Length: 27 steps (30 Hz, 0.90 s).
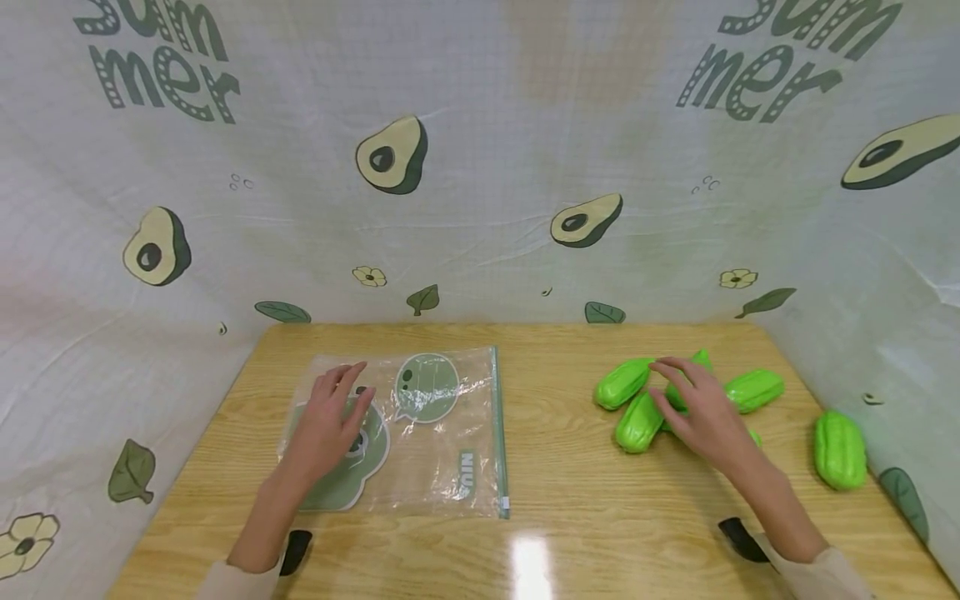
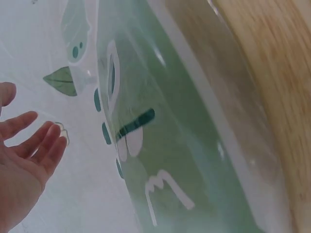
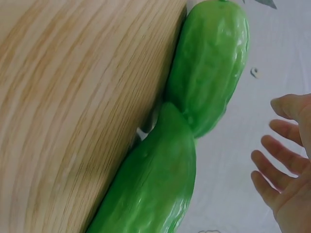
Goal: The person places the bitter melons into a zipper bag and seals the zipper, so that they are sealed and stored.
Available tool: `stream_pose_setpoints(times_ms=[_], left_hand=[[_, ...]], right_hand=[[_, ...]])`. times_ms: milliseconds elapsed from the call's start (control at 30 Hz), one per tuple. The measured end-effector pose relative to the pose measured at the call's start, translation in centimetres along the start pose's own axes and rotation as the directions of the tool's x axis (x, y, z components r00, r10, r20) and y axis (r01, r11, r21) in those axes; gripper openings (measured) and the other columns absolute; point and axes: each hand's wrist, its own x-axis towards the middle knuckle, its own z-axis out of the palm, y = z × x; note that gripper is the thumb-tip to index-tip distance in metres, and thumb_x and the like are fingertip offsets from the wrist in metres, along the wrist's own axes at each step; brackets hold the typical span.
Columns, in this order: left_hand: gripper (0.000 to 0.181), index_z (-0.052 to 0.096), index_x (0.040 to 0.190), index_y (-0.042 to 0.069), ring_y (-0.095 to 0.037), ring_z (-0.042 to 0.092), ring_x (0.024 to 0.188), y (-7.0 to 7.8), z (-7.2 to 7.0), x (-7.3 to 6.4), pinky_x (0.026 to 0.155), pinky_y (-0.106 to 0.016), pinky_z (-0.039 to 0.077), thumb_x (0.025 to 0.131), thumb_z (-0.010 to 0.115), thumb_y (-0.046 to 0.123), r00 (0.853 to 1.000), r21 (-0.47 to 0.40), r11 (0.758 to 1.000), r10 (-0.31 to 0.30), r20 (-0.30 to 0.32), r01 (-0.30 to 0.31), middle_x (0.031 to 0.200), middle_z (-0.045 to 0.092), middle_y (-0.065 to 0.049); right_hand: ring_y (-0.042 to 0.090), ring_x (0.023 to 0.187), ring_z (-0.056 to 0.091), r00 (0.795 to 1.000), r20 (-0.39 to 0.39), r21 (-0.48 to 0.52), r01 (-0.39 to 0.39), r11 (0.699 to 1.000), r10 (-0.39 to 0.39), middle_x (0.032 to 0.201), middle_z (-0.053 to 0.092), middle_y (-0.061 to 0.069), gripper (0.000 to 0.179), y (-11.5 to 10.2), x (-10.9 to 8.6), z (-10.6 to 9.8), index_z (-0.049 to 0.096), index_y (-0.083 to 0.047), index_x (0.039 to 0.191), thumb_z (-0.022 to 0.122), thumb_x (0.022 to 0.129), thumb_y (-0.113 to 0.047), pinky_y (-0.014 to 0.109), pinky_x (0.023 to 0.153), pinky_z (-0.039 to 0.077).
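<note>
A clear zip bag (image 1: pixel 438 446) with green cartoon prints lies flat on the left of the table, its zip edge (image 1: pixel 500 433) facing right. Over its left part hovers my left hand (image 1: pixel 330 429), fingers loosely bent and holding nothing; the left wrist view shows it apart from the bag (image 2: pixel 194 121). On the right lies a loose cluster of glossy, bright green cucumber-like vegetables (image 1: pixel 624 383). My right hand (image 1: pixel 705 412) is above them with fingers spread, partly covering some. In the right wrist view two of these vegetables (image 3: pixel 209 63) lie end to end, below the empty hand (image 3: pixel 286 170).
One more green vegetable (image 1: pixel 840 450) lies apart at the table's right edge. The wooden table (image 1: pixel 570 483) is bounded at the back and sides by a white cloth (image 1: pixel 487 167) printed with avocados and leaves. Light glares on the table's front.
</note>
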Motion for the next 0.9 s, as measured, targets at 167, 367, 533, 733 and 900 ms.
stream_pose_setpoints(times_ms=[167, 367, 533, 733, 900], left_hand=[[0.046, 0.053, 0.142, -0.005, -0.045, 0.051, 0.123, 0.5, 0.7, 0.1, 0.1, -0.064, 0.047, 0.101, 0.065, 0.014, 0.999, 0.003, 0.999, 0.034, -0.016, -0.034, 0.133, 0.055, -0.028], [0.046, 0.056, 0.139, -0.005, -0.043, 0.054, 0.118, 1.2, 1.4, 0.3, 0.097, -0.061, 0.05, 0.099, 0.069, 0.013, 0.998, -0.003, 0.998, 0.058, -0.034, -0.059, 0.13, 0.058, -0.027], [0.046, 0.057, 0.139, -0.004, -0.041, 0.054, 0.119, 1.9, 1.9, 0.4, 0.098, -0.06, 0.05, 0.098, 0.069, 0.014, 0.997, -0.013, 0.998, 0.065, -0.032, -0.065, 0.13, 0.059, -0.024], [0.045, 0.058, 0.138, -0.004, -0.041, 0.055, 0.12, 2.7, 2.6, 0.4, 0.098, -0.059, 0.051, 0.099, 0.069, 0.014, 0.997, -0.048, 0.996, 0.075, -0.025, -0.076, 0.13, 0.06, -0.024], [0.046, 0.057, 0.141, -0.002, -0.04, 0.055, 0.123, 3.2, 3.0, 0.4, 0.101, -0.058, 0.05, 0.1, 0.068, 0.017, 0.998, -0.054, 0.997, 0.062, 0.013, -0.061, 0.132, 0.059, -0.023]], right_hand=[[0.044, 0.109, 0.06, 1.0, 0.007, 0.01, 0.008, 1.0, -0.008, 0.122, 0.062, 0.024, 0.046, -0.6, 0.2, 0.5, 0.065, 0.004, 0.125, 0.079, 0.081, 0.001, 0.06, 0.085, 0.051], [0.042, 0.11, 0.06, 1.0, 0.019, 0.023, 0.016, 1.0, -0.017, 0.122, 0.062, 0.023, 0.048, -1.2, 0.6, 1.1, 0.065, 0.004, 0.123, 0.081, 0.078, 0.002, 0.056, 0.086, 0.052], [0.039, 0.111, 0.06, 1.0, 0.021, 0.046, 0.022, 0.999, -0.023, 0.121, 0.064, 0.021, 0.048, -1.8, 0.9, 1.7, 0.066, 0.003, 0.123, 0.082, 0.079, 0.001, 0.051, 0.088, 0.051], [0.039, 0.112, 0.06, 0.999, 0.03, 0.087, 0.018, 0.996, -0.021, 0.12, 0.065, 0.02, 0.047, -2.8, 1.1, 2.1, 0.066, 0.002, 0.123, 0.081, 0.078, 0.004, 0.053, 0.089, 0.051], [0.039, 0.113, 0.06, 0.999, 0.045, 0.104, 0.016, 0.994, -0.02, 0.121, 0.065, 0.02, 0.047, -3.3, 1.4, 2.6, 0.066, 0.002, 0.124, 0.081, 0.08, 0.004, 0.057, 0.093, 0.05]])
